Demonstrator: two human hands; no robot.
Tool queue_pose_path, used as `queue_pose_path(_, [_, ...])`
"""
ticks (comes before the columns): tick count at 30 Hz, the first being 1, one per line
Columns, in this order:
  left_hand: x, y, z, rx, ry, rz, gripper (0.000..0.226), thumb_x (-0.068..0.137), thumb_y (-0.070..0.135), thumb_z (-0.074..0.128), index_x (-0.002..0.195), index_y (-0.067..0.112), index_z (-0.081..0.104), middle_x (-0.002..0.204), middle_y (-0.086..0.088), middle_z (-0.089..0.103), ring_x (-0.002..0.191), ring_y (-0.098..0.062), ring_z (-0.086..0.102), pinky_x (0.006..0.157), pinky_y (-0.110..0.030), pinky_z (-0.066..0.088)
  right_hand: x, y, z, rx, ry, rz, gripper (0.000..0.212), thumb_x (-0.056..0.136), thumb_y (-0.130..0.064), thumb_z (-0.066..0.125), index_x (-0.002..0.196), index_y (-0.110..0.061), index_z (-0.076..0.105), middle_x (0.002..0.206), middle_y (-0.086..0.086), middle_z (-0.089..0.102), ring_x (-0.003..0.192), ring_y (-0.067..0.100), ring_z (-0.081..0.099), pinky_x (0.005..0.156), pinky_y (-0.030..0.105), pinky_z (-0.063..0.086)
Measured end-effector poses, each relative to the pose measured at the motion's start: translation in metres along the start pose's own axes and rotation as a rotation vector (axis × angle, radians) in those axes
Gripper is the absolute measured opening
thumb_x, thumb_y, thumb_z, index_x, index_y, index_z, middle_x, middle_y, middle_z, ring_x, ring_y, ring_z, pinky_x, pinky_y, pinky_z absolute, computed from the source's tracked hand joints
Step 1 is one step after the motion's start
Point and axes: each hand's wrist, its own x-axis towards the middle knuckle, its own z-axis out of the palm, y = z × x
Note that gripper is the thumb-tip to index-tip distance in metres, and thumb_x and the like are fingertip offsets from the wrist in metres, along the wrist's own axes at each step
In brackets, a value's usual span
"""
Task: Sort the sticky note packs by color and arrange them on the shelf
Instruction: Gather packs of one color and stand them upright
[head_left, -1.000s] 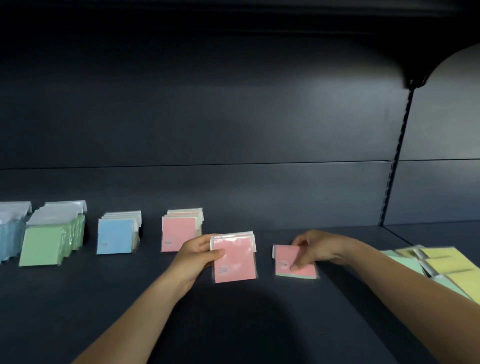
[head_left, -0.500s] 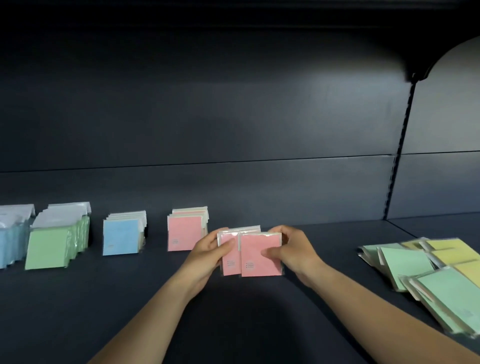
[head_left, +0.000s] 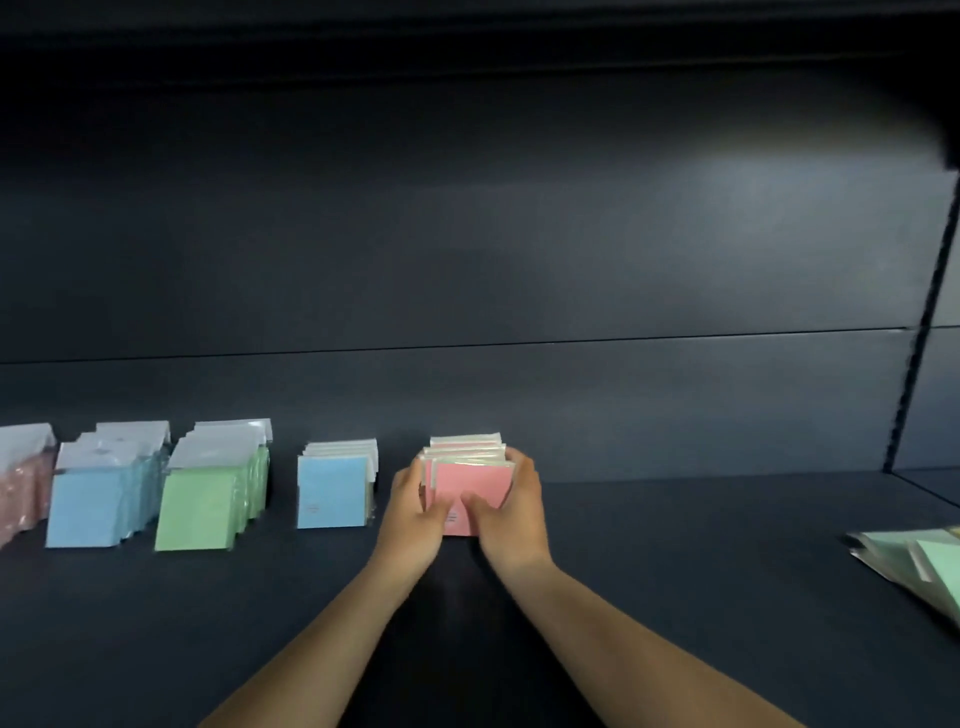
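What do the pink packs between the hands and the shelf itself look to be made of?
Pink packs: matte coloured paper in thin clear plastic sleeves, judging by the pale glossy edges at their tops; the blur leaves the sleeve uncertain. Shelf: likely painted sheet metal, dark and matte, with a soft light patch on the back panel and a slotted upright at the right.

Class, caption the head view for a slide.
Both hands, left hand and right hand, grip the pink sticky note stack.
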Motion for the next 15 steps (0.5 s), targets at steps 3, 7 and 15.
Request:
queue_pose_path(3, [0.010,-0.010,-0.002,0.037,0.047,0.017,0.049,0.086,-0.009,0.048,0.131,0.008,0.046,0.127,-0.007,0.041,0.111,-0.013,0.046,0.075,0.001,0.031,0.010,0.006,0.021,-0.090,0.015,0.003,0.064,0.083,-0.001,0.060,0.138,-0.018,0.033,0.134,-0.001,0.030,0.129,0.016,0.036,0.110,0.032,0.034])
queue_pose_path(7, [0.019,-0.016,0.002,-0.173,-0.104,-0.037,0.058,0.082,-0.016,0.037,0.122,0.025,0.044,0.113,0.001,0.059,0.095,-0.003,0.058,0.067,-0.002,0.043,0.022,0.016,0.024,-0.074,-0.050,0.072,0.073,0.083,-0.006,0.059,0.144,-0.020,0.023,0.139,0.001,0.036,0.130,0.016,0.039,0.110,0.037,0.035])
queue_pose_path(15, [0.031,-0.020,0.003,-0.237,-0.227,-0.144,0.057,0.082,-0.011,0.044,0.130,0.018,0.042,0.117,-0.003,0.060,0.104,-0.016,0.059,0.076,-0.018,0.046,0.031,0.026,0.025,-0.096,-0.144,0.090,0.074,0.065,-0.018,0.053,0.130,-0.040,0.024,0.129,-0.003,0.046,0.123,0.014,0.046,0.105,0.041,0.041])
